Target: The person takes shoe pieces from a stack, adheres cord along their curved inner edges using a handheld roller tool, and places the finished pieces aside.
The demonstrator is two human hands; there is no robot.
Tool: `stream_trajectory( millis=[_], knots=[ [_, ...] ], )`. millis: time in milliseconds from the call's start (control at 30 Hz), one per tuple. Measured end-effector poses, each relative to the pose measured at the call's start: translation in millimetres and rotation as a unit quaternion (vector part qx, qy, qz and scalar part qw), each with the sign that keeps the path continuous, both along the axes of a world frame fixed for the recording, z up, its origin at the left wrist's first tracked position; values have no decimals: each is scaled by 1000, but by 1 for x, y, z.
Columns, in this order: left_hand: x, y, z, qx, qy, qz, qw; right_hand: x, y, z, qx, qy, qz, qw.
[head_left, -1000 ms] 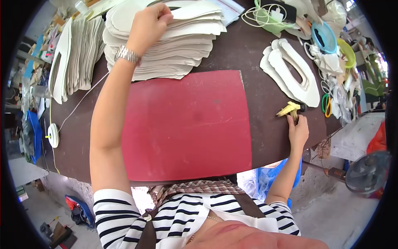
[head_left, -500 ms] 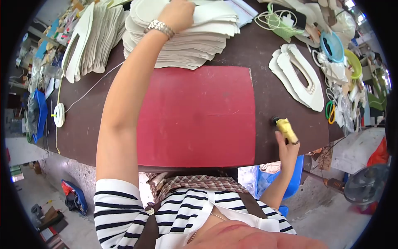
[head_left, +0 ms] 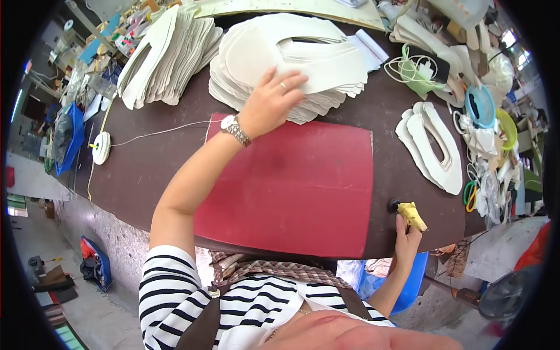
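Observation:
My left hand (head_left: 274, 100), with a ring and a wristwatch, is at the near edge of a thick stack of white pieces (head_left: 245, 58) with cut-out openings. Its fingers are spread over the top piece and seem to touch it; I cannot see anything gripped. Off to the right, my right hand (head_left: 407, 238) is wrapped round a yellow-wrapped tool (head_left: 412, 216) with a dark round end, held at the table's front edge. A red mat (head_left: 286, 189) lies between my hands, partly under the stack's near side.
Another stack of white pieces (head_left: 169, 58) leans at the left, near a white spool (head_left: 101, 148) with cord. To the right lie a few loose white pieces (head_left: 431, 146), scissors (head_left: 469, 196) with green and orange handles, a green basket (head_left: 417, 84) and a blue basket (head_left: 480, 106).
My left hand has come from the far part of the stack to its near edge, and its fingers have spread. The view has shifted. My right hand still holds the yellow-wrapped tool.

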State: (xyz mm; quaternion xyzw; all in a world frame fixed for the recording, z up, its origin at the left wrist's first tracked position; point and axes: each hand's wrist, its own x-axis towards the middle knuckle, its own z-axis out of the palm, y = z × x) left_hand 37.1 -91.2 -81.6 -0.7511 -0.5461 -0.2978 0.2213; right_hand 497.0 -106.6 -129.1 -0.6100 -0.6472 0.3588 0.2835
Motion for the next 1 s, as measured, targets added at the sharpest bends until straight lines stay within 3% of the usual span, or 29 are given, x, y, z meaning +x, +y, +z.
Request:
stream_trajectory(
  millis=[100, 233, 300, 333, 433, 533, 667, 767, 800, 900, 967, 1000],
  knots=[
    [-4, -2, 0, -1, 38, 14, 999, -1, 0, -4, 16, -9, -16, 1000],
    [7, 12, 15, -5, -134, 70, 988, 0, 2, -7, 53, -45, -5, 998],
    [13, 19, 28, 1, -255, 86, 963, 1, 2, -1, -14, -82, -10, 996],
    [20, 10, 42, 35, -258, 39, 965, 3, 3, 4, -50, -104, -12, 993],
    [62, -39, 51, -36, -129, -29, 991, -14, -11, 20, 18, 48, -37, 998],
    [80, -82, 10, -151, -154, -86, 973, -17, -15, 36, -38, 98, -60, 993],
    [84, -92, -9, -169, -221, -44, 959, -25, -16, 32, -37, 169, -15, 985],
    [98, -84, -4, -12, -176, -21, 984, -35, -13, 30, 3, 87, 70, 994],
    [94, -85, -8, -13, -140, 7, 990, -38, -10, 27, 63, 68, 114, 989],
    [69, -67, -10, 3, -147, 138, 979, -35, -14, 20, 23, 65, 92, 993],
    [31, -54, -29, -122, -289, 110, 943, -27, -16, 11, 31, 74, 30, 996],
    [23, -50, -27, -294, -465, 69, 832, -30, -16, 19, -3, 107, -5, 994]
  ],
)
